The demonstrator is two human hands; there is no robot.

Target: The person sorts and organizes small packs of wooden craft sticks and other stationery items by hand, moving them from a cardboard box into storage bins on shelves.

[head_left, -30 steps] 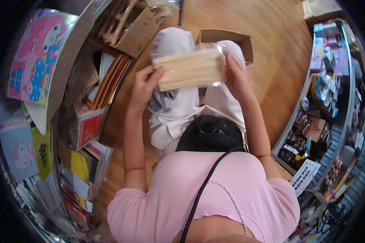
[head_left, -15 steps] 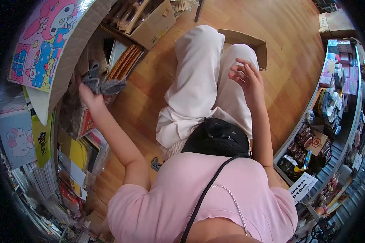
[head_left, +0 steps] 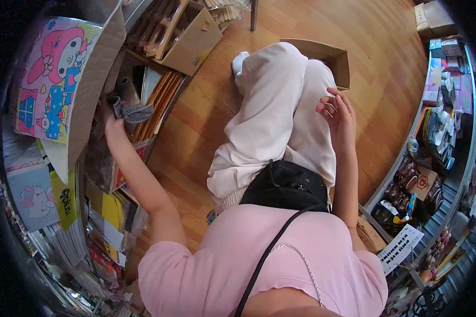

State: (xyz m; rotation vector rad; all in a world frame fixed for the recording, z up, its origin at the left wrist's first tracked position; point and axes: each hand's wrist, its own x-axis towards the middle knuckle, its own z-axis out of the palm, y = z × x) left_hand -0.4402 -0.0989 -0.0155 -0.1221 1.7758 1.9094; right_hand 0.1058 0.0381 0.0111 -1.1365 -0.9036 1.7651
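Note:
A crumpled grey cloth [head_left: 134, 112] is in my left hand [head_left: 112, 120], which reaches into the lower shelf on the left. Shadow and the cloth hide most of those fingers. Close to the cloth stand brown-orange folders or frames [head_left: 164, 98] packed on edge, and a cardboard flap [head_left: 92, 79] hangs above the wrist. My right hand [head_left: 339, 113] is raised near my right knee, its fingers loosely bent and apart, with nothing in it.
A cardboard box of wooden pieces [head_left: 195, 45] stands at the upper left. Beyond my knees, an open cardboard box [head_left: 338, 61] lies on the wooden floor [head_left: 386, 68]. A metal shelf of packaged goods [head_left: 423, 174] runs along the right. Notebooks [head_left: 31, 198] fill the left shelves.
My left hand and the cloth have gone slightly deeper into the shelf. My legs have shifted, and a foot now shows beyond the left knee. The right hand stays raised and has lowered a little.

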